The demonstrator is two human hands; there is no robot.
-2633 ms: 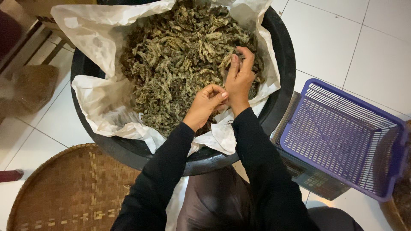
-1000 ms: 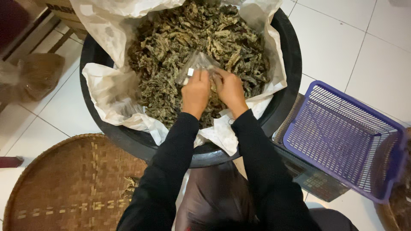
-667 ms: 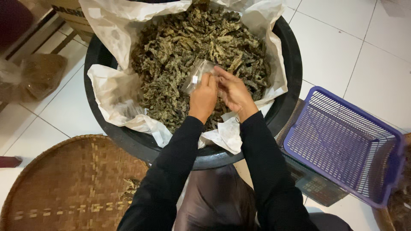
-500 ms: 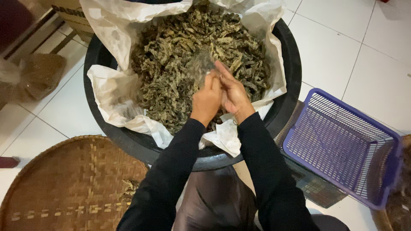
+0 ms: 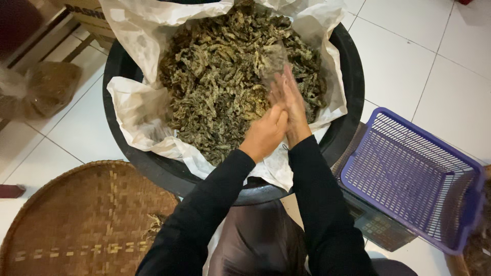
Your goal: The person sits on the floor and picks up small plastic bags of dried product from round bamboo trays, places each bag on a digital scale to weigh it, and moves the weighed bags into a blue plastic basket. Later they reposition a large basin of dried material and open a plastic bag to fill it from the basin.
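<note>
A black round tub (image 5: 153, 166), lined with a white plastic sheet (image 5: 138, 102), holds a heap of dried, curled green-brown pieces (image 5: 220, 76). Both my hands are over the heap's right side, palms pressed flat against each other. My left hand (image 5: 265, 132) lies against my right hand (image 5: 292, 108), whose fingers point up and away. A small clear plastic bag (image 5: 274, 57) sticks out above the fingertips, pinched between the two palms. Black sleeves cover both arms.
A purple plastic mesh basket (image 5: 409, 179) sits on the right atop a dark flat device (image 5: 376, 227). A round woven bamboo tray (image 5: 82, 220) lies at lower left. A clear bag of brown material (image 5: 46, 87) and a cardboard box (image 5: 82, 7) are at upper left. White tiled floor.
My hands left the heap and took up a small clear bag. They then closed palm to palm with the bag between them, and the right hand slid forward.
</note>
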